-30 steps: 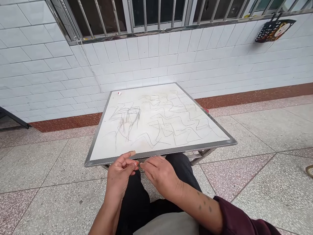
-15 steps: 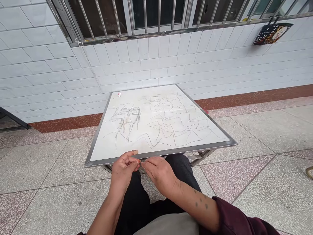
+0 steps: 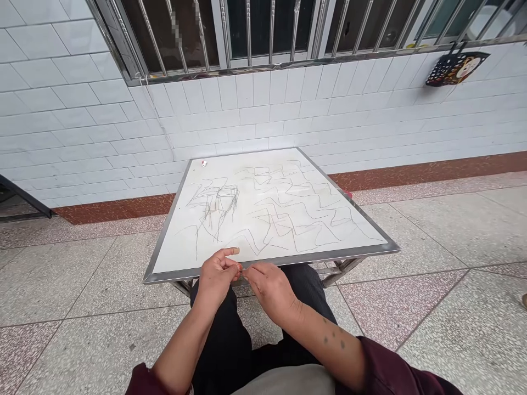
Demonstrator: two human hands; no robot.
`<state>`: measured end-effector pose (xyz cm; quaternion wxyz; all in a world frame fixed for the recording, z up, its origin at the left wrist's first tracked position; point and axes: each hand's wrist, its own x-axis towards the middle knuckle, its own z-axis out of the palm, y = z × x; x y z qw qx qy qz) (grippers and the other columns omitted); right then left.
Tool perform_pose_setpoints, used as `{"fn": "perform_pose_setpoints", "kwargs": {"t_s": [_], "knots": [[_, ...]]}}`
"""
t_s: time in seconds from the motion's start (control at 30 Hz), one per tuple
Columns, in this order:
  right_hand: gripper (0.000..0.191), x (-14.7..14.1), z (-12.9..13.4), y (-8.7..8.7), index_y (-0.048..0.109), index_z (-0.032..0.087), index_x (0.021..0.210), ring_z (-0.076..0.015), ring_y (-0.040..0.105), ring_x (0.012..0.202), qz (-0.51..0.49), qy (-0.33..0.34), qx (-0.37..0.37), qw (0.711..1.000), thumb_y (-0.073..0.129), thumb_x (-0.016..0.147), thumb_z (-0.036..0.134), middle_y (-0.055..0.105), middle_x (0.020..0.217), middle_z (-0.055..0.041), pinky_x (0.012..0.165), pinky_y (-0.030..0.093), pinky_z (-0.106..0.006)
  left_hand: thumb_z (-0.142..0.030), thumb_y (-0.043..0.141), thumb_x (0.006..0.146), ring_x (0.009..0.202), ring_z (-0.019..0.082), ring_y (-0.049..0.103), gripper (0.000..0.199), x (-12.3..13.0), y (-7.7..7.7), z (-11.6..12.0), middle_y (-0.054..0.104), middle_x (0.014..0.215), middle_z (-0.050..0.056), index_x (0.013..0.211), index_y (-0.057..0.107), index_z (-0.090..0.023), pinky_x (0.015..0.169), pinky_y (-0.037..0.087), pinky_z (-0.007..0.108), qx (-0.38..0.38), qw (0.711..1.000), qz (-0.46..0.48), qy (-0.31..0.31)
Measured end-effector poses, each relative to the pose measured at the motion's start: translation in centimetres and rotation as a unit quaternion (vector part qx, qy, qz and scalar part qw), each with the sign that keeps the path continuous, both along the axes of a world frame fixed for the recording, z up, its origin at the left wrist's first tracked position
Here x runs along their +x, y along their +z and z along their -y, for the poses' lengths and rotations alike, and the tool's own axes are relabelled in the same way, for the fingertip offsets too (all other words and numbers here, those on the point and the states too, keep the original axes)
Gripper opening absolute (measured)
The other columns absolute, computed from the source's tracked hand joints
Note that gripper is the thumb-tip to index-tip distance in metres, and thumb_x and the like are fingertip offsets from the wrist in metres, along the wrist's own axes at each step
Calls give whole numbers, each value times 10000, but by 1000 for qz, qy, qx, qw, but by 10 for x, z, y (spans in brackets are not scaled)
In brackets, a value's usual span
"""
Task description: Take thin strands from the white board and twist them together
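Observation:
My left hand (image 3: 217,274) is at the table's near edge, its thumb and a finger pinched together and another finger stretched out above. A tiny orange-red thing (image 3: 239,267) shows at the pinch; its kind is too small to make out. My right hand (image 3: 269,288) is closed, its fingertips meeting the left ones; what they grip is hidden. Past my hands, many thin, dark, bent strands (image 3: 284,219) like wire or thread lie across the white tabletop (image 3: 173,252). On the left they form a denser tangle (image 3: 218,200).
A small red-and-white item (image 3: 205,163) sits at the table's far left corner. Behind it stands a white tiled wall (image 3: 255,115) with a barred window (image 3: 267,33). A patterned bag (image 3: 455,68) hangs at the right. My legs (image 3: 304,291) reach under the table's metal frame.
My left hand has shifted slightly right and my right hand a little as well, both still fingertip to fingertip. The whole view has tilted up slightly. The strands lie as before.

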<state>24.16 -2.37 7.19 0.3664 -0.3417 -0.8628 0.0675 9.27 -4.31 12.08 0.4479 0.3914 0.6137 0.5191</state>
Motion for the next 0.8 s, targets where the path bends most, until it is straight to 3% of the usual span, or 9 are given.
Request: {"fn": "perform_pose_setpoints", "kwargs": {"t_s": [0.17,0.27,0.33,0.37,0.43,0.5,0.53,0.67,0.8], "knots": [[237,3,-6,-5,685,180,810,-165,586,663,-14,-7,-51,999,494,923,97,647,735,-42,610,423,-276,-185,708,555,520,148,594,347,5,-10,-15,653,573,-18,901,704,-156,528,462,260,-3,1000,-14,-16],[180,6,-10,-3,695,201,894,-174,624,718,-87,-2,-144,986,535,894,119,683,800,-36,652,463,-286,-191,744,549,536,171,618,428,-3,3,-21,679,588,-2,973,705,-149,565,497,294,-1,999,-17,-38],[142,8,-12,3,697,220,915,-173,644,748,-153,-3,-219,964,575,872,160,698,834,-23,692,490,-293,-255,760,604,656,194,671,490,-19,18,-19,716,666,17,1078,686,-157,679,525,322,24,999,-22,-35],[125,9,-13,6,699,226,913,-171,650,751,-182,-6,-253,950,592,862,187,701,834,-17,701,500,-296,-302,749,655,738,191,684,482,-30,25,-16,733,735,24,1113,676,-170,755,520,321,47,998,-29,-17],[109,12,-13,16,708,231,905,-171,654,742,-226,-11,-306,925,622,838,240,702,816,-13,697,514,-299,-377,721,728,823,192,688,441,-52,33,-7,749,857,53,1115,679,-170,798,515,319,124,988,-46,83],[123,13,-11,26,715,232,903,-174,655,739,-251,-13,-337,907,643,814,276,701,804,-13,689,521,-303,-404,745,716,800,173,677,460,-69,30,4,741,867,44,1111,679,-178,737,520,288,148,972,-4,184],[129,14,-10,31,717,232,900,-175,655,739,-258,-12,-343,903,648,805,285,701,802,-14,690,524,-306,-398,780,677,775,162,671,481,-73,24,10,740,856,43,1089,681,-171,705,520,270,136,969,35,205],[130,12,-6,43,703,229,896,-173,664,746,-260,1,-336,905,645,795,287,708,818,-16,711,534,-313,-316,884,548,739,157,671,561,-49,-6,27,753,865,84,1047,694,-144,649,516,245,26,979,150,138],[133,8,-1,45,645,233,923,-167,677,744,-233,8,-330,915,649,791,250,711,809,-4,720,539,-311,-316,869,626,800,154,672,479,-3,-13,28,752,911,86,1052,715,-159,693,509,236,24,980,193,33]]}}
